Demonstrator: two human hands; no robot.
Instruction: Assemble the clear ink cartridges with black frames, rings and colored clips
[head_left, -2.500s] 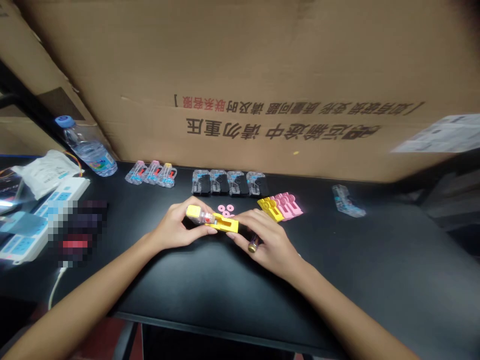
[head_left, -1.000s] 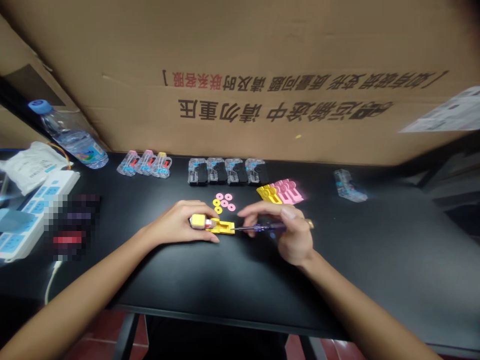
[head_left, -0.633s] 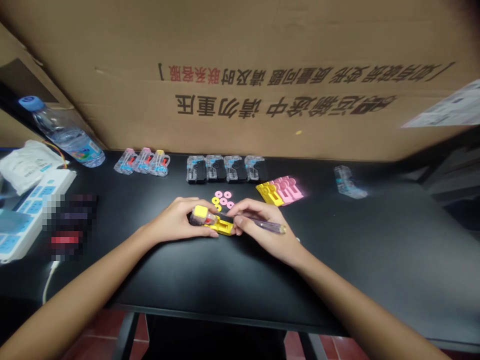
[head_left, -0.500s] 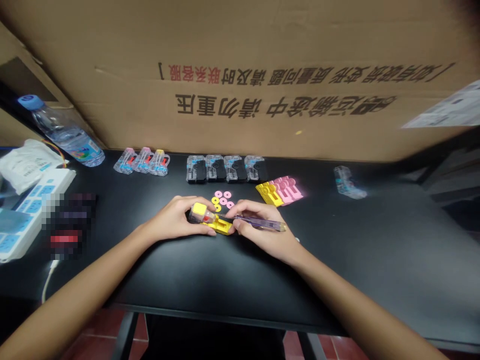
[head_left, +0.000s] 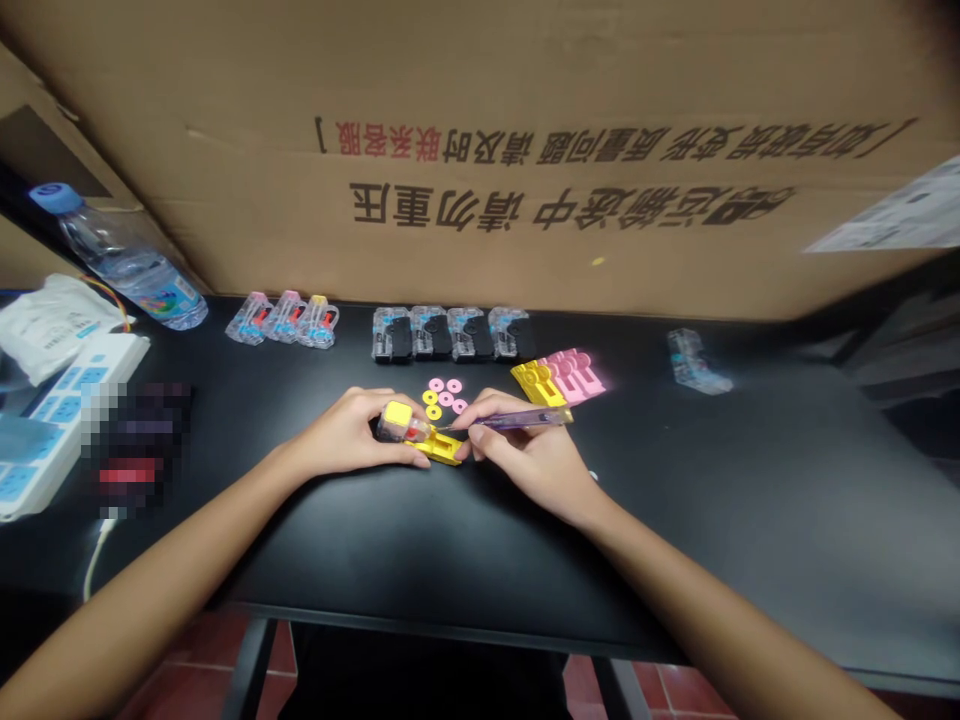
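My left hand (head_left: 358, 432) is closed around a small toy assembly with a clear plastic body, a yellow top and a red bit inside. A yellow plastic part (head_left: 444, 447) sticks out of its right side. Between the fingers of my right hand (head_left: 536, 460) is a slim screwdriver (head_left: 517, 419) with a see-through purple handle. Its thin shaft points left, to the clear body; I cannot tell whether the tip touches. Fingertips of the right hand are at the yellow part's right end. Pink and yellow rings (head_left: 446, 399) lie just behind.
Behind the hands stand several clear-and-black casings (head_left: 471, 337); clear pieces with red bits (head_left: 285, 322) are to their left. Yellow and pink plastic parts (head_left: 559, 378) overlap at right, with a lone clear piece (head_left: 697, 362) beyond. A bottle (head_left: 142, 270) and power strip (head_left: 67, 420) stand left, cardboard (head_left: 480, 260) behind.
The screwdriver's handle end has tipped slightly upward in the picture, so it lies more level. Both hands keep their holds and have hardly moved.
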